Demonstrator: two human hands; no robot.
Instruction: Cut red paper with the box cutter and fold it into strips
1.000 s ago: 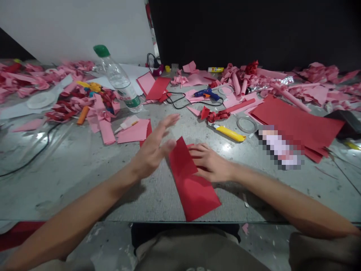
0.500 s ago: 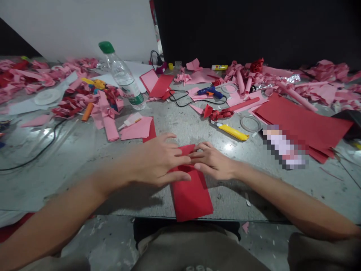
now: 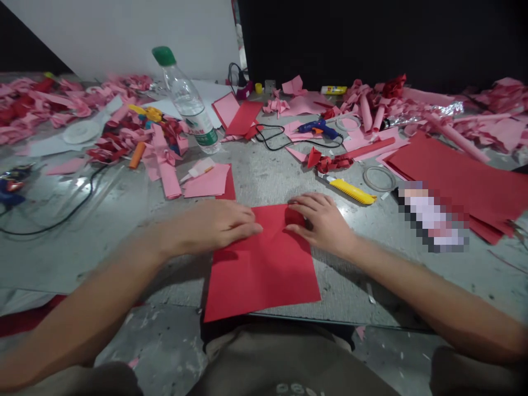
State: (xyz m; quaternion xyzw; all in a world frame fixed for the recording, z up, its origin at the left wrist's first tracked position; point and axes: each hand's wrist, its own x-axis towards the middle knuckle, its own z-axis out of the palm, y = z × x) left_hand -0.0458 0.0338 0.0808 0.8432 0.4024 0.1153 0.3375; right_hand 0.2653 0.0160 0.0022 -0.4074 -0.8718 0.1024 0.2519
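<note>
A red paper sheet (image 3: 264, 269) lies unfolded at the table's front edge, its near edge reaching slightly past it. My left hand (image 3: 225, 224) rests on the sheet's upper left side, fingers close together and pointing right; whether it grips the paper is hidden. On the upper right part lies my right hand (image 3: 322, 223), its fingers spread and slightly bent, touching the paper without gripping it. Just beyond my left hand are pink paper pieces (image 3: 208, 184) over a red one.
Behind stand a green-capped bottle (image 3: 192, 110) and a blue glue gun (image 3: 317, 129) with a black cord. To the right are a yellow cutter (image 3: 352, 191), a tape ring (image 3: 378, 179), a blurred-out phone-like object (image 3: 433, 217) and red sheets (image 3: 457, 176). Pink scraps line the back.
The red paper was folded into a narrow strip and now lies opened out wide. My hands have moved apart, the left one leftward. The view has shifted slightly.
</note>
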